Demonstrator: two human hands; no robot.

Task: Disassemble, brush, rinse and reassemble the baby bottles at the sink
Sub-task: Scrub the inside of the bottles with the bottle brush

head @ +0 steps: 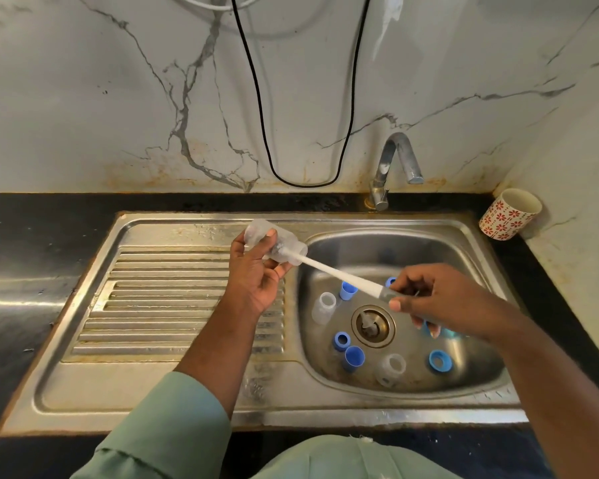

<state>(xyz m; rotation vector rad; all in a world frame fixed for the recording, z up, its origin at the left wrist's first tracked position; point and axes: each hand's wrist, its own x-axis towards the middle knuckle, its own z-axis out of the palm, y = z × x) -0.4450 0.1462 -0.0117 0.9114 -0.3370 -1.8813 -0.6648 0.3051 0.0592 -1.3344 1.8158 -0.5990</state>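
Your left hand (256, 274) has its grip curled round a clear bottle (274, 244), held tilted over the sink's (325, 414) drainboard edge. Your right hand (429, 299) pinches the white brush (339, 275) by its handle, bristle end inside the bottle. The basin holds blue rings (440, 361), blue caps (353, 358) and two clear bottles (391, 369).

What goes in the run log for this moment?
step: brushing | left hand: holds bottle | right hand: holds brush, head inside bottle | tap: off
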